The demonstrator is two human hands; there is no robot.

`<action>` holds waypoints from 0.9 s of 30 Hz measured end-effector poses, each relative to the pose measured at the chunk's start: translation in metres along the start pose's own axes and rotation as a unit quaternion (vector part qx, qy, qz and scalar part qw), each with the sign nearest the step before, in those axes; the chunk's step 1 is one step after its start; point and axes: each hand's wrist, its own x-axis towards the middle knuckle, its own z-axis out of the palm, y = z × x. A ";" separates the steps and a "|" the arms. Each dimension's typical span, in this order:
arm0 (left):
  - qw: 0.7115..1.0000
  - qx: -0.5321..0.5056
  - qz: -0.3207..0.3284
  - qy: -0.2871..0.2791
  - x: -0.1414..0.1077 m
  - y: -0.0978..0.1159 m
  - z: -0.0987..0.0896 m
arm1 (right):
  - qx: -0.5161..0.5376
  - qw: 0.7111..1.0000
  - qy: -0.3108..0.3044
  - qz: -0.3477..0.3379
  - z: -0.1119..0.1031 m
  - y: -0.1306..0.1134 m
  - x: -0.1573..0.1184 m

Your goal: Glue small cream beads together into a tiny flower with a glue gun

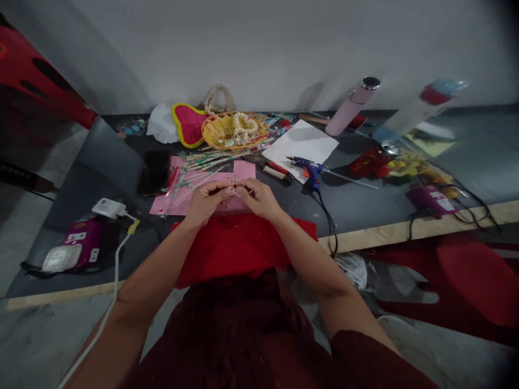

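My left hand and my right hand meet over the pink paper, just beyond a red cloth. Between their fingertips is a small, pale, beaded-looking piece with reddish bits. Both thumbs and forefingers pinch it from opposite sides, and its exact kind is too small to make out. Left of the hands, a clear plastic packet lies on the paper. Thin sticks with green wrapping are spread behind the hands.
A yellow basket with pale strung pieces stands at the back. To the right lie pliers, a blue glue gun with its cord, and white paper. A pink flask, a phone and purple power sockets are around.
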 end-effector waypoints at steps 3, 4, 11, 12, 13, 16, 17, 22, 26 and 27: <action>0.998 -0.054 0.007 0.037 0.002 0.005 -0.003 | -0.084 0.996 0.004 0.005 0.001 0.009 0.001; 0.996 -0.074 0.009 0.052 0.004 0.007 -0.004 | -0.122 0.992 -0.005 0.000 0.001 0.012 0.002; 0.983 -0.170 -0.018 0.073 0.009 0.012 -0.011 | -0.294 0.947 -0.134 0.005 0.016 0.003 0.003; 0.982 -0.176 -0.018 0.071 0.009 0.012 -0.011 | -0.296 0.945 -0.139 0.004 0.017 0.002 0.002; 0.981 -0.180 -0.019 0.070 0.008 0.013 -0.011 | -0.295 0.945 -0.137 0.004 0.016 0.001 0.002; 0.981 -0.179 -0.022 0.077 0.008 0.014 -0.010 | -0.274 0.957 -0.097 0.014 0.007 0.006 0.001; 0.981 -0.176 -0.024 0.079 0.008 0.014 -0.011 | -0.258 0.963 -0.076 0.017 0.002 0.010 0.002; 0.982 -0.172 -0.028 0.074 0.009 0.013 -0.012 | -0.154 0.985 0.054 0.054 -0.024 0.026 0.005; 0.983 -0.172 -0.027 0.061 0.008 0.012 -0.011 | -0.130 0.974 0.155 0.098 -0.036 0.036 0.007; 0.983 -0.172 -0.027 0.057 0.008 0.012 -0.011 | -0.133 0.971 0.172 0.098 -0.038 0.038 0.007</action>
